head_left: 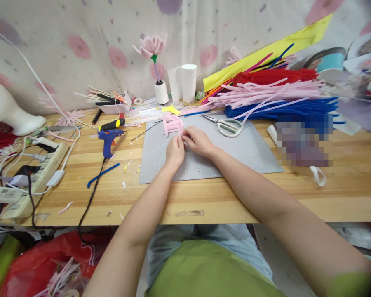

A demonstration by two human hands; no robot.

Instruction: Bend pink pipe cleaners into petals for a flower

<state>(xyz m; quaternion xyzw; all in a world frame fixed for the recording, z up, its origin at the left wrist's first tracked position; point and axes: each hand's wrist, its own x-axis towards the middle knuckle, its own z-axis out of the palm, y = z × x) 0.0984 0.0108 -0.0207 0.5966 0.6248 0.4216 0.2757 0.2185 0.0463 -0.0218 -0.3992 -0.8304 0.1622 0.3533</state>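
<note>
At far left a white power strip [34, 173] and a blue glue gun [109, 138] lie on the wooden surface [204, 198]. Your left hand [174, 150] and right hand [198, 141] meet over the grey cutting mat [235, 156], fingers pinched closed on a partly folded pink pipe-cleaner piece [172, 123]; several loops look formed, more shaping seemingly remains. White-handled scissors [227, 125] and stacked pipe cleaners [275, 97] lie right, before a floral curtain [80, 45].

Both bare forearms reach forward and angle inward, so the two hands meet at the middle. The left hand [174, 151] is curled, its fingertips pinched together. The right hand [198, 141] lies just beside it, fingers bent toward the left hand's fingertips.
</note>
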